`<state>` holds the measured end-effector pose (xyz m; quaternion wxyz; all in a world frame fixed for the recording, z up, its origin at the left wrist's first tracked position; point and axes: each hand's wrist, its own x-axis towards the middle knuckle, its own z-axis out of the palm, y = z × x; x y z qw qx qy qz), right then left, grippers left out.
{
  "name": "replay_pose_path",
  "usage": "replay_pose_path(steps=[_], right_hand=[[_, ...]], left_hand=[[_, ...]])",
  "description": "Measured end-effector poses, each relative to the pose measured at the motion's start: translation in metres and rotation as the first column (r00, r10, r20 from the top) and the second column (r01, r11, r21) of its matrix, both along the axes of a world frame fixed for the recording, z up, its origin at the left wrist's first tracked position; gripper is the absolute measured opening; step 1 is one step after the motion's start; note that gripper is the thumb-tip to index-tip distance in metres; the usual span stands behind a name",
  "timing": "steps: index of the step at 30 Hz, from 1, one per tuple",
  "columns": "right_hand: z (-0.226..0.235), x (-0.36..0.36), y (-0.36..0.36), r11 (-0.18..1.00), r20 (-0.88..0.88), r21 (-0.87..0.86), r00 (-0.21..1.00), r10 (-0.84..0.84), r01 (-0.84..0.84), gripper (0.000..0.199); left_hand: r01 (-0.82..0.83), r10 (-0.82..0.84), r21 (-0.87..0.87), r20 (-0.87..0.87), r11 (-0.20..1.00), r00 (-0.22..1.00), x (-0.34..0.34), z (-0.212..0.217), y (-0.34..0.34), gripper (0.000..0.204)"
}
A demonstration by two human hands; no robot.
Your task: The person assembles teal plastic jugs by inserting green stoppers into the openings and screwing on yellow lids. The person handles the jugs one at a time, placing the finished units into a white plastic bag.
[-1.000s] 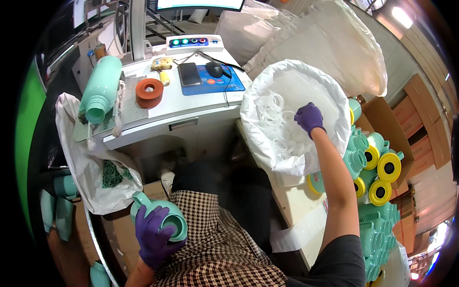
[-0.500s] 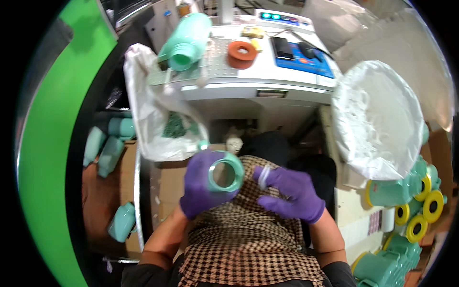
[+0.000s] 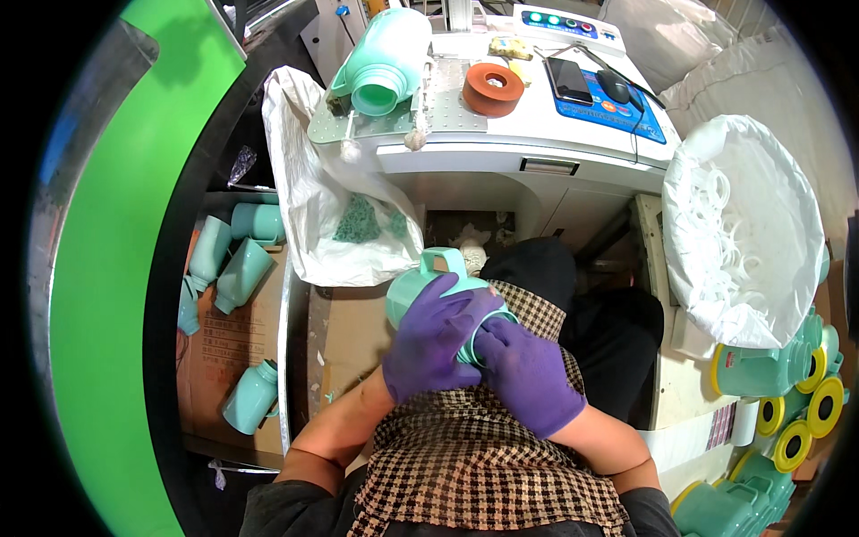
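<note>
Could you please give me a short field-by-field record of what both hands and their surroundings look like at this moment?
left hand: purple glove, wrapped around the mint-green jug
right hand: purple glove, pressed at the jug's mouth
jug: has a handle, held over the checked apron
person's left: clear bag of green parts
person's right: white sack of white rings
bench: orange ring, another green jug

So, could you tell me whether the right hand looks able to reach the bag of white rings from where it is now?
Probably yes: the right hand is on the teal jug, and the bag of white rings sits open on its side, nothing between.
</note>
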<state>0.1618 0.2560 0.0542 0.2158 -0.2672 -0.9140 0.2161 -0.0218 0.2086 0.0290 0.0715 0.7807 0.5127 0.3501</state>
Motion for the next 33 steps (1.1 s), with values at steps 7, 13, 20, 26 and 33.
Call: replay_pose_path(steps=[7,13,20,26,33], right_hand=[[-0.006,0.010,-0.012,0.997,0.057,0.021,0.996,-0.069,0.067,0.023],[-0.006,0.018,0.009,0.991,0.089,-0.119,0.994,0.065,-0.055,0.021],[-0.007,0.031,0.010,0.930,-0.139,-0.297,0.974,0.181,-0.215,0.024],[-0.044,0.040,-0.010,0.934,-0.506,-0.325,0.862,-0.041,-0.147,0.033],[-0.010,0.219,-0.030,0.782,-0.432,0.094,0.733,-0.525,0.616,0.022]], left_hand=[[0.053,-0.062,0.098,0.088,0.994,0.994,0.010,-0.006,0.002,0.094],[0.067,-0.070,0.077,0.039,0.995,0.997,0.013,-0.006,0.000,0.090],[-0.029,0.029,-0.012,-0.031,1.000,0.999,0.021,0.011,-0.004,0.087],[-0.061,0.061,0.010,-0.189,0.998,0.980,0.045,0.009,0.006,0.044],[0.478,-0.060,0.280,-0.812,0.832,0.581,0.012,-0.022,-0.033,0.037]])
